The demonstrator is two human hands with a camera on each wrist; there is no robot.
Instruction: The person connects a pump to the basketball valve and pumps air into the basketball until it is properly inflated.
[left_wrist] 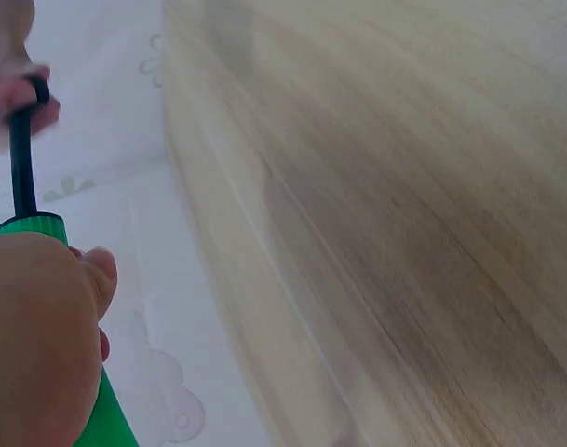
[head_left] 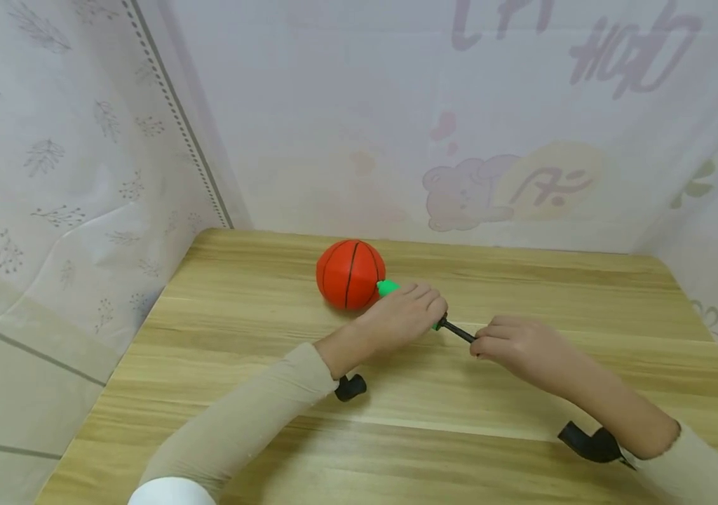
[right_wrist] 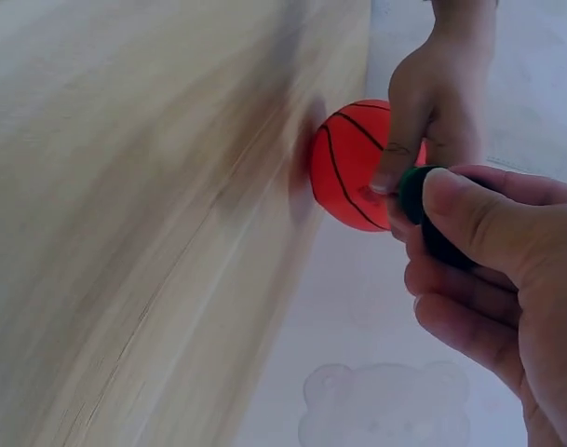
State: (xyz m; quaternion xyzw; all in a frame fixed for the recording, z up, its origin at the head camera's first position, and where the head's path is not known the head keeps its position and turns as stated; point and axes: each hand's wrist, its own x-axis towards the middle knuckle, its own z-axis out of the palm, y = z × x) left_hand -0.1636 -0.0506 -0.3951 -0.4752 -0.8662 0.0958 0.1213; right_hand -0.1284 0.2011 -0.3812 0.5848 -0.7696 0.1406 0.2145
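Observation:
A red toy basketball with black lines rests on the table toward the back. My left hand is wrapped around the green barrel of a hand pump, whose tip meets the ball's right side. From the barrel's other end a black rod sticks out toward my right hand. That hand grips the pump's black handle, thumb on top in the right wrist view. In the left wrist view the green barrel shows beneath my left palm. Whether a needle sits inside the ball is hidden.
The wooden table ends against a pale printed curtain at the back, with more curtain on the left. Black wrist mounts hang under both forearms.

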